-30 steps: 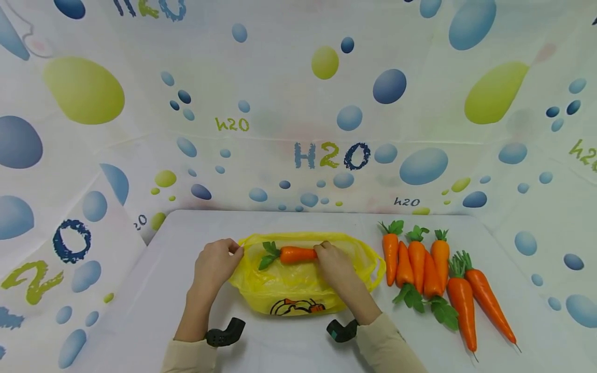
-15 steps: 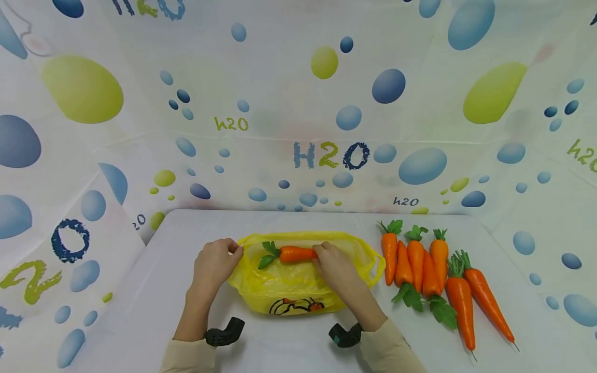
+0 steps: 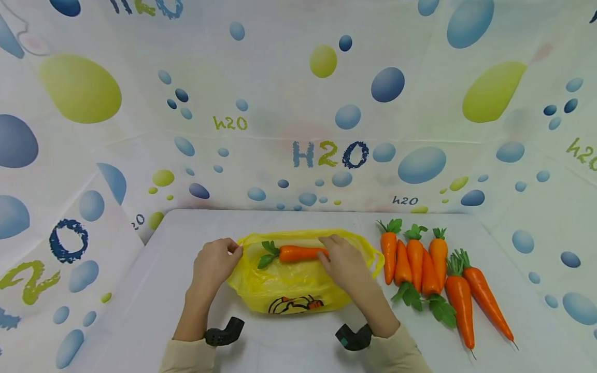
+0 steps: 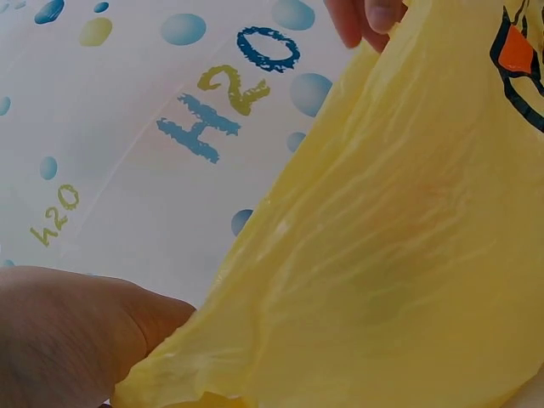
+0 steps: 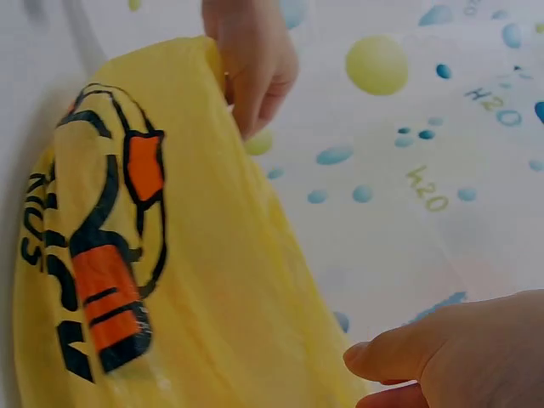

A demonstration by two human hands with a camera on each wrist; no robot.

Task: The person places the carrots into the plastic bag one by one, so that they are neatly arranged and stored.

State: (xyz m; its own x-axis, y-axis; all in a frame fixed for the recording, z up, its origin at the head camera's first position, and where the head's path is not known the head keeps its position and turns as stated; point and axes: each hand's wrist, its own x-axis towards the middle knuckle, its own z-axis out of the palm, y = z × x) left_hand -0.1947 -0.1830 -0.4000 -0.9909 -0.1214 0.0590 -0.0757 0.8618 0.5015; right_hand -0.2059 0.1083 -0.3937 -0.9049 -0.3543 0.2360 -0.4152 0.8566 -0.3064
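A yellow plastic bag [image 3: 284, 282] lies in front of me with its mouth spread, a dark printed drawing on its near side. Inside its mouth rests a carrot [image 3: 298, 253], leafy end to the left and tip to the right. My left hand [image 3: 215, 263] pinches the bag's left rim; in the right wrist view the same left hand [image 5: 251, 64] is at the rim. My right hand [image 3: 346, 263] is over the bag's right part, thumb and fingers spread apart by the carrot's tip. The right wrist view shows this right hand [image 5: 467, 353] with nothing between thumb and fingers.
To the bag's right, several carrots [image 3: 416, 261] with green tops lie close together on the white table [image 3: 186, 228]. Two longer carrots [image 3: 460, 305] lie nearer to me, thin tips forward. A patterned cloth [image 3: 261, 77] hangs behind the table.
My right hand has let go of the carrot's tip and drawn slightly right, fingers spreading. The carrot stays in the bag's mouth. My left hand keeps its hold on the rim.
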